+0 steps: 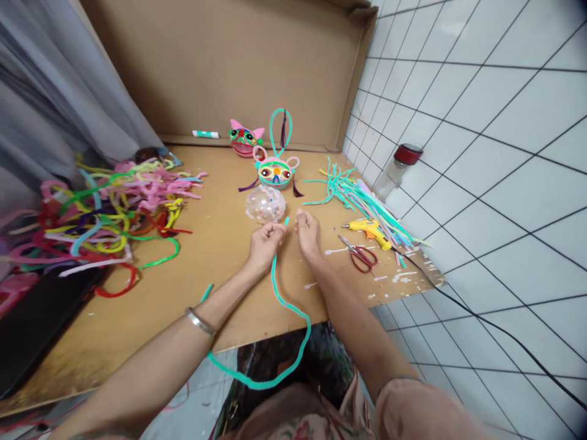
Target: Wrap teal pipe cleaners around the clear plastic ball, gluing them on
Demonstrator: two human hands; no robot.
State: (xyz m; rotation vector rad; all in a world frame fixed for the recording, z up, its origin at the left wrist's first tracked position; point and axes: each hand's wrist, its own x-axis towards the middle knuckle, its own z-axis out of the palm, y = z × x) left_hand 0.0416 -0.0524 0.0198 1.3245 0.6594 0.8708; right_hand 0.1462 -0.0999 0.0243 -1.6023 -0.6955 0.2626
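Note:
My left hand (pixel 266 245) pinches a long teal pipe cleaner (pixel 300 313) close to its end. From there it hangs over the table's front edge and loops back under my left wrist. Just to the right, my right hand (pixel 307 233) is closed with its fingertips together; what it holds, if anything, is too small to make out. Beyond both hands sits a clear round ball (pixel 265 204) with coloured specks. Behind it stands a decorated animal head (pixel 276 173) with pink ears, a teal loop and purple tassels.
A tangle of coloured pipe cleaners (pixel 114 214) covers the left side, beside a black flat object (pixel 50 324). On the right lie red-handled scissors (pixel 362 256), a yellow glue gun (pixel 372 232) with its cord, and straight pipe cleaners (pixel 367 208). A pink-eared head (pixel 244 142) sits behind.

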